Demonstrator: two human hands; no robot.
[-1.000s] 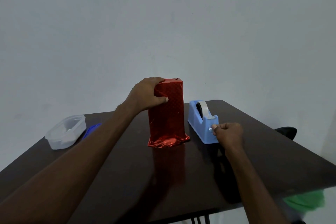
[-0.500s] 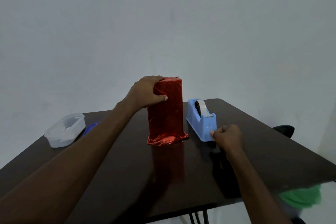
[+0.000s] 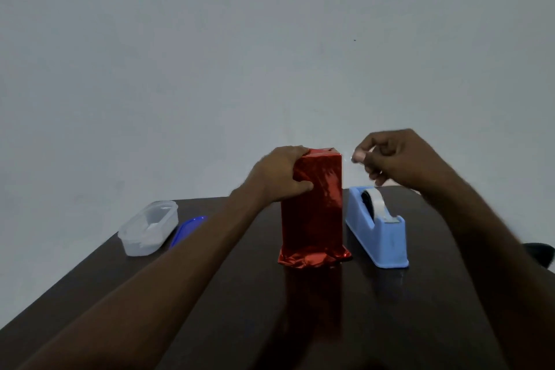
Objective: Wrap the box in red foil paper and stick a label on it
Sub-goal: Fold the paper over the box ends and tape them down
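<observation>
The tall, shiny foil-wrapped box is gripped by the left hand; clear tape, barely visible, is pinched at two o'clock by the right hand.

Foil, plastic and a polished tabletop, as I see them

At frame centre I see the box sheathed in glossy red foil, crinkled at its base. The tape dispenser to its right looks like smooth, matt pale-blue plastic. At left, the container is cloudy translucent plastic. The table is dark and polished, mirroring the foil faintly.
</observation>
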